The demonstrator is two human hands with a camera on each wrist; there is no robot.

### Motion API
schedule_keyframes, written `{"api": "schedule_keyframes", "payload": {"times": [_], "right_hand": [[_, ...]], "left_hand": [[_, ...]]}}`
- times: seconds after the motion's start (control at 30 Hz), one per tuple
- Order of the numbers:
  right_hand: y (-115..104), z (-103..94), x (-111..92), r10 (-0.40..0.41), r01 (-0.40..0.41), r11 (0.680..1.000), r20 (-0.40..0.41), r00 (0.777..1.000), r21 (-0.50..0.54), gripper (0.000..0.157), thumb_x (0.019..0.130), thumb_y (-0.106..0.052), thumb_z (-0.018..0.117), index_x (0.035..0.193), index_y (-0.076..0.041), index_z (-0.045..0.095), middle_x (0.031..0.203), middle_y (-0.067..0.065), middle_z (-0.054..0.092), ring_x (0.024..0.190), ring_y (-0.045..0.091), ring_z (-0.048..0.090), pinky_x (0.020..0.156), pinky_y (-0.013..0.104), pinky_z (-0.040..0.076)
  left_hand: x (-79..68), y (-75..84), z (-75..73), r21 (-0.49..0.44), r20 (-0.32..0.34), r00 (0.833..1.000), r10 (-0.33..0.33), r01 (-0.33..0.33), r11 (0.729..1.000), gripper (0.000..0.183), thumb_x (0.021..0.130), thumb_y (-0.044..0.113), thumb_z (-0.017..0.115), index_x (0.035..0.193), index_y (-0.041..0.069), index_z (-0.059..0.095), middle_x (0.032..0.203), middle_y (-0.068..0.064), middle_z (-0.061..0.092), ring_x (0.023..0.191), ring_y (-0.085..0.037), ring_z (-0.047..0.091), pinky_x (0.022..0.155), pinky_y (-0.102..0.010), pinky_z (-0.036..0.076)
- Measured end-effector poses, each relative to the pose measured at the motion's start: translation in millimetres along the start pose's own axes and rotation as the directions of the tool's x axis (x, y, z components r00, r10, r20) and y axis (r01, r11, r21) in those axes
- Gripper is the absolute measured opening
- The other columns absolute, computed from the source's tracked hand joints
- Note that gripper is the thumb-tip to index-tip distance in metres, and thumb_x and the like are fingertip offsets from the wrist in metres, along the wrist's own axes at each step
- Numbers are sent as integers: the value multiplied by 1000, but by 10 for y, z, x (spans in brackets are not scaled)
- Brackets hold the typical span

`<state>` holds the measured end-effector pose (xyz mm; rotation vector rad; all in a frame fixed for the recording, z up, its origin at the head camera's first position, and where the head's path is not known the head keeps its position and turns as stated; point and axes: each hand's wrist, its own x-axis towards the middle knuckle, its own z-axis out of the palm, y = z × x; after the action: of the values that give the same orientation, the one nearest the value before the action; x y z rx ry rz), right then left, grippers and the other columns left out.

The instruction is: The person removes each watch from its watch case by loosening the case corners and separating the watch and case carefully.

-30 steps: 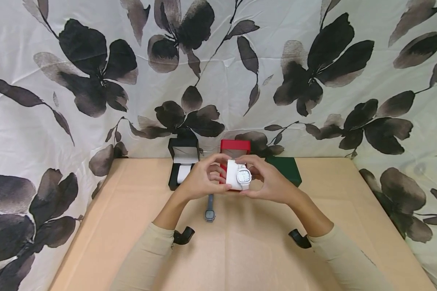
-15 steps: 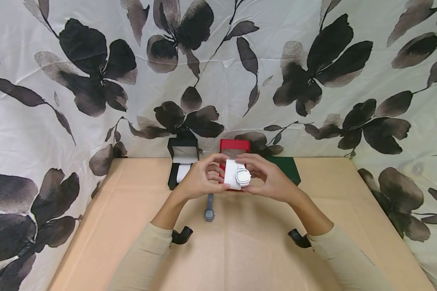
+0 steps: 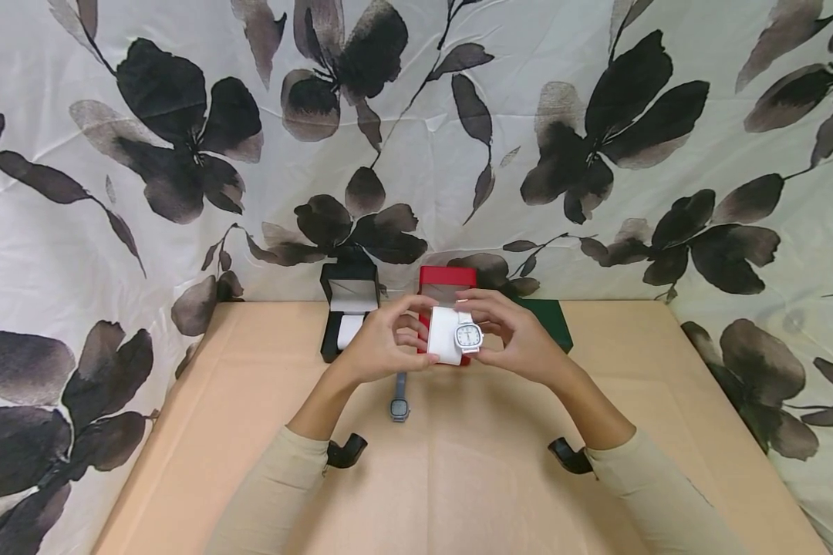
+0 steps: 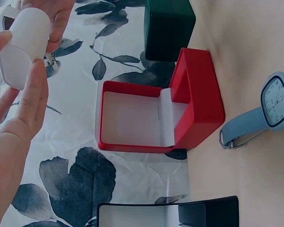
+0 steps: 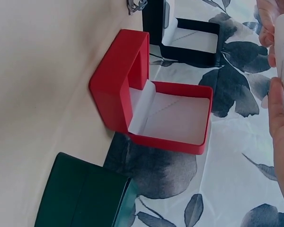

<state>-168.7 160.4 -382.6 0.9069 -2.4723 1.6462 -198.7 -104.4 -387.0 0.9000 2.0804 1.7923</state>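
Above the table, my left hand (image 3: 378, 343) pinches a white watch cushion (image 3: 443, 336) between thumb and fingers. A white wristwatch (image 3: 468, 337) with a squarish face sits around the cushion's right end, and my right hand (image 3: 524, 339) grips it there. In the left wrist view the rounded side and one flat end of the cushion (image 4: 26, 40) show. The watch is mostly hidden there, and cut off at the edge of the right wrist view. Behind the hands stands an open red watch box (image 4: 203, 94) with a white lining and no cushion visible inside.
A blue-grey wristwatch (image 3: 399, 408) lies on the table in front of the hands. An open black box (image 3: 349, 281) with a white cushion (image 3: 349, 331) stands at the left. A closed dark green box (image 3: 551, 325) is at the right. Floral cloth (image 3: 486, 177) hangs behind.
The white watch tilts and then turns face up again, shifting slightly right along the cushion with my right hand. My left hand and the cushion stay nearly in place.
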Motion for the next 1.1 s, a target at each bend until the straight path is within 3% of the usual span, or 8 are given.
{"api": "schedule_keyframes", "payload": {"times": [0.2,0.43,0.63,0.9,1.1], "right_hand": [[-19,18,1,-13,12,1000,-55,998,-16,59,81,12,77,137,-2,61,151,14,49,126,23,58,106,23,51],[-41,16,23,-18,20,1000,-105,994,10,61,79,14,79,135,-3,62,153,13,47,130,21,56,109,25,49],[-53,8,24,-12,14,1000,-118,993,21,63,77,14,81,135,0,61,154,21,43,132,15,54,108,21,48],[-60,33,0,23,-23,1000,-120,992,1,61,77,11,82,133,1,61,157,17,41,136,28,51,109,30,49],[-53,62,-6,14,-14,1000,-112,994,-1,62,77,13,82,132,6,55,154,20,40,131,30,53,108,31,50]], "left_hand": [[-50,-7,-4,3,-2,1000,-2,2,1000,74,74,0,89,139,9,55,126,-14,58,100,-27,68,85,-33,64],[-112,-13,-28,-9,-18,1000,-12,12,1000,73,75,-1,88,140,10,55,124,-14,59,100,-27,68,86,-34,64],[-150,15,-90,-17,-33,999,-21,21,1000,73,76,-2,85,141,9,54,126,-13,59,103,-28,67,87,-36,63],[-197,24,-152,-30,-45,999,-16,14,999,75,76,-4,86,142,7,54,127,-14,59,103,-29,67,87,-35,63],[-221,46,-194,-37,-50,999,14,-15,999,75,74,-8,85,142,2,53,127,-16,58,100,-29,66,85,-34,64]]}}
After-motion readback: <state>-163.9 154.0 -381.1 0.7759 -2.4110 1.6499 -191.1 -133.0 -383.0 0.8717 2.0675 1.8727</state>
